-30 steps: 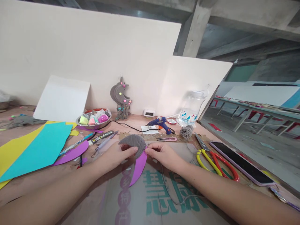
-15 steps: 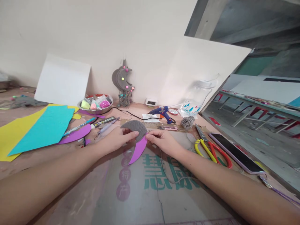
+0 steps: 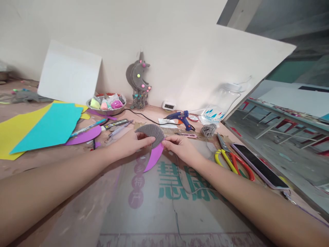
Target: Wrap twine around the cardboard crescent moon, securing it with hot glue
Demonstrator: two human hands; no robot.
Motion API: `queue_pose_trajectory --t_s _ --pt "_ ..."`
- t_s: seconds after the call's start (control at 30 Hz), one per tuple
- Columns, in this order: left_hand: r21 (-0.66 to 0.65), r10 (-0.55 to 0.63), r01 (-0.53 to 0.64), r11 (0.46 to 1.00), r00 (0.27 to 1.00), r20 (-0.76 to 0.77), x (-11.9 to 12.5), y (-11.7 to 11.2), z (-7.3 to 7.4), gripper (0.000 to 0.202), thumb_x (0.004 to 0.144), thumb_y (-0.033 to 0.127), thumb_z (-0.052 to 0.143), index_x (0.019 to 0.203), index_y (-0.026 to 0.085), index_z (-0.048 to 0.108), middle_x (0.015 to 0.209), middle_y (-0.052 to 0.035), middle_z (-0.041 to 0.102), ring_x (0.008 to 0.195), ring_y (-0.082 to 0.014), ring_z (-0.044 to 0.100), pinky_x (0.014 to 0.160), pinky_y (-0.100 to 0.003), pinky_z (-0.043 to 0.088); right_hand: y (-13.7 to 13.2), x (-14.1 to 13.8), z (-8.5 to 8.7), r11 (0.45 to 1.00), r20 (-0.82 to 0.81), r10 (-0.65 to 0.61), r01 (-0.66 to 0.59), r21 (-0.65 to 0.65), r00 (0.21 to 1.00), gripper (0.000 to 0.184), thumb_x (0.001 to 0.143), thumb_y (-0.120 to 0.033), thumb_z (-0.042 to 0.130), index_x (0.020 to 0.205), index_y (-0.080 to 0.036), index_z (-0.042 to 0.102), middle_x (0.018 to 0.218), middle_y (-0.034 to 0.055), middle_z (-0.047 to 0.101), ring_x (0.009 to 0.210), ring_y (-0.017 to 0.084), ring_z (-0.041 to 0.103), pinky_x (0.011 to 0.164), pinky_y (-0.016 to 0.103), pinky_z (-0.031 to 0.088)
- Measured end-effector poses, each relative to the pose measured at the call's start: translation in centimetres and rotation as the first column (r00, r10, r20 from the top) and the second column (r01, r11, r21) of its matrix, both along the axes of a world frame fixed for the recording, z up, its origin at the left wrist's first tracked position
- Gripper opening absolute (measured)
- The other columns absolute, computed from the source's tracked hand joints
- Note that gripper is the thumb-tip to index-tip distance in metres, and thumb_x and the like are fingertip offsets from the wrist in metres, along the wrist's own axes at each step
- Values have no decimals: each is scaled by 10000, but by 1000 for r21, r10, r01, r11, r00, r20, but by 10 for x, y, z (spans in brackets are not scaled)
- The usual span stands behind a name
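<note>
A crescent moon cutout (image 3: 155, 157) is held up over the board, its lower tip bare purple and its upper part covered with grey yarn wound side by side (image 3: 151, 132). My left hand (image 3: 136, 141) is closed on the wrapped upper part, thumb in front. At the crescent's right edge, where grey meets purple, my right hand (image 3: 177, 145) pinches the grey yarn. A loose strand (image 3: 180, 178) trails below my right hand across the board; the ball of grey yarn (image 3: 208, 130) sits further back on the right. My right fingertips partly hide the yarn.
Scissors (image 3: 232, 159) and a phone (image 3: 259, 166) lie right. Behind are a blue glue gun (image 3: 181, 118), small clock (image 3: 169, 105), plastic jar (image 3: 217, 106) and bowl of clay packets (image 3: 106, 111). Coloured sheets (image 3: 48, 130) lie left. A decorated moon hanging (image 3: 138, 79) is against the wall.
The camera view has shifted slightly, so the whole scene sits a little differently. Both hands keep their grip on the crescent and yarn, with little visible change in the wrapping.
</note>
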State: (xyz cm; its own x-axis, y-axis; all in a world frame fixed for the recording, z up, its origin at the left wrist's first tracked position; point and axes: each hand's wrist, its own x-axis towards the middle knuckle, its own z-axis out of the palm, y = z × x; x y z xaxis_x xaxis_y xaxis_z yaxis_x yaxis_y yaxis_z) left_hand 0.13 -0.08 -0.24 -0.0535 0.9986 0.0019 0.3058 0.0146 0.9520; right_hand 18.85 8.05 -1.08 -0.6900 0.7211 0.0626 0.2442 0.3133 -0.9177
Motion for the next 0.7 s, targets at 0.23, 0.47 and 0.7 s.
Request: queue_pose_trajectory --t_s 0.23,0.47,0.7 --pt "44 -52 51 998 998 31 0 1 -4 263 718 433 574 731 178 635 637 -26 609 555 -152 506 497 -240 355 -1 0 2 999 47 -2 -1 53 999 275 770 -408 577 691 -146 596 621 -29 493 565 75 409 548 211 326" --pt "53 -7 3 999 996 84 1 0 -4 244 692 421 609 736 183 631 626 -12 605 541 -144 500 501 -239 347 -3 -1 3 996 51 -11 6 88 999 299 800 -424 538 689 -151 591 614 -24 512 555 83 419 542 211 332" --pt "-4 11 -11 1000 998 54 0 1 -3 338 690 476 599 590 153 582 568 -8 551 519 -122 473 509 -241 336 5 1 -4 979 67 18 -31 201 998 475 876 -509 373 674 -153 614 619 10 558 575 111 471 565 232 360"
